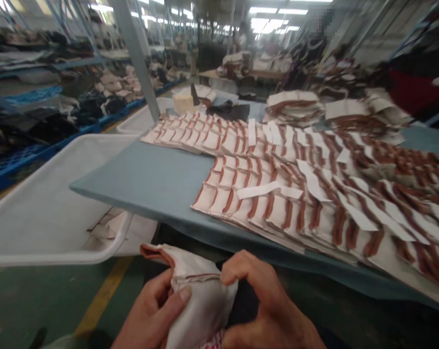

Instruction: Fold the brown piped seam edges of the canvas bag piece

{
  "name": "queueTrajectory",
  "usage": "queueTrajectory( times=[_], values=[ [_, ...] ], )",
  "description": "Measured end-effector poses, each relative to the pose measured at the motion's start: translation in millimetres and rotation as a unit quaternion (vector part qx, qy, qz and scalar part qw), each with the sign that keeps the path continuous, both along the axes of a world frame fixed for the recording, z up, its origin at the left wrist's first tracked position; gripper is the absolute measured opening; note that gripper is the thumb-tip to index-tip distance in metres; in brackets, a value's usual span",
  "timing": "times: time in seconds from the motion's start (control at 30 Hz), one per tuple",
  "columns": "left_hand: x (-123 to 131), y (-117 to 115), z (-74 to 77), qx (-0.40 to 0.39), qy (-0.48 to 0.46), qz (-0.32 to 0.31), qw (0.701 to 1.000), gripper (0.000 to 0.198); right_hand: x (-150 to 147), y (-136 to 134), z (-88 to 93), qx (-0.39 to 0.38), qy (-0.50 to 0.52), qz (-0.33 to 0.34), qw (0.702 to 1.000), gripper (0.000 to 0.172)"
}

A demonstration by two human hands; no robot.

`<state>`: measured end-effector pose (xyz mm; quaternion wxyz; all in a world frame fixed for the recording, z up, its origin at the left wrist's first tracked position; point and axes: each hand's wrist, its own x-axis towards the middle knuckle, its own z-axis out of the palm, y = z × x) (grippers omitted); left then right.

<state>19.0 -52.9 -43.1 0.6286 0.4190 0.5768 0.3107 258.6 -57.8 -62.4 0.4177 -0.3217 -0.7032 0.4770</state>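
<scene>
In front of my body is a cream sewn cloth piece (201, 295) with a brown edge at its upper left and a seam across it. My left hand (154, 310) is closed on its left side, the thumb pressed flat on the cream face. At the right edge, just by the seam, my right hand (266, 300) grips the cloth with curled fingers. A bit of red-and-white checked fabric (214, 341) shows below, between the hands. Whatever lies under the cloth is hidden.
A blue-grey table (147, 172) bears overlapping rows of cream-and-brown cloth pieces (227, 194) with white paper strips (310, 180) on them. More stacks (295, 106) stand behind. A white bin (55, 194) is at the left, beside a metal post (137, 53) and loaded shelves.
</scene>
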Motion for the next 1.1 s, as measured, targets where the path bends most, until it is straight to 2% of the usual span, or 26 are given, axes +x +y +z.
queueTrajectory(
  times=[0.1, 0.17, 0.23, 0.3, 0.37, 0.4, 0.47, 0.53, 0.63, 0.7, 0.8, 0.87, 0.93, 1.0, 1.03, 1.1],
  values=[
    [-1.2, 2.5, 6.6, -0.088, -0.107, 0.037, 0.99, 0.067, -25.6, -3.5, -24.5, 0.121, -0.119, -0.096, 0.981, 0.079],
    [1.0, 4.8, 7.2, -0.119, -0.145, 0.067, 0.98, 0.066, -41.1, -10.9, -36.9, 0.177, -0.166, -0.141, 0.96, 0.087],
    [3.4, 4.4, 4.9, -0.124, -0.154, 0.076, 0.977, 0.064, -48.6, -17.3, -45.2, 0.175, -0.174, -0.167, 0.955, 0.089],
    [5.2, 1.8, 1.1, -0.098, -0.135, 0.044, 0.985, 0.061, -47.3, -18.3, -49.4, 0.119, -0.146, -0.142, 0.972, 0.09],
    [6.7, -1.8, -2.3, -0.065, -0.098, -0.021, 0.993, 0.059, -41.4, -13.3, -50.2, 0.036, -0.094, -0.092, 0.991, 0.082],
    [7.3, -3.6, -3.4, -0.052, -0.081, -0.052, 0.994, 0.058, -38.7, -9.3, -49.8, 0.001, -0.074, -0.073, 0.995, 0.071],
    [8.0, -6.6, -3.8, -0.037, -0.055, -0.094, 0.993, 0.056, -35.9, -1.1, -48.6, -0.031, -0.046, -0.052, 0.997, 0.041],
    [7.7, -8.4, -2.8, -0.028, -0.048, -0.111, 0.992, 0.057, -37.4, 4.6, -48.3, -0.036, -0.028, -0.038, 0.998, 0.025],
    [5.1, -8.5, -2.6, -0.027, -0.07, -0.121, 0.99, 0.064, -42.2, 6.7, -49.7, -0.082, 0.007, -0.037, 0.996, 0.028],
    [2.5, -7.7, -6.0, -0.029, -0.081, -0.103, 0.991, 0.068, -43.8, 5.7, -50.4, -0.096, 0.02, -0.055, 0.994, 0.028],
    [-2.0, -7.9, -16.4, -0.016, -0.056, -0.06, 0.996, 0.065, -42.8, 5.1, -49.4, -0.023, 0.034, -0.081, 0.996, 0.019],
    [-5.5, -9.0, -23.8, 0.019, 0.001, -0.048, 0.999, 0.058, -40.1, 6.1, -47.7, 0.036, 0.036, -0.095, 0.994, 0.01],
    [-9.6, -8.6, -29.1, 0.105, 0.098, -0.018, 0.989, 0.042, -36.1, 7.9, -45.8, 0.068, 0.03, -0.122, 0.99, 0.008],
    [-13.8, -4.2, -31.5, 0.238, 0.191, 0.015, 0.952, 0.013, -31.3, 10.3, -43.5, 0.084, 0.021, -0.145, 0.986, 0.009],
    [-15.4, -0.1, -31.9, 0.304, 0.22, 0.013, 0.927, 0.01, -28.9, 11.5, -42.2, 0.09, 0.017, -0.152, 0.984, 0.01],
    [-16.9, 10.9, -32.1, 0.41, 0.238, -0.034, 0.88, 0.03, -24.7, 13.9, -39.2, 0.096, 0.011, -0.15, 0.984, 0.011]
  ],
)
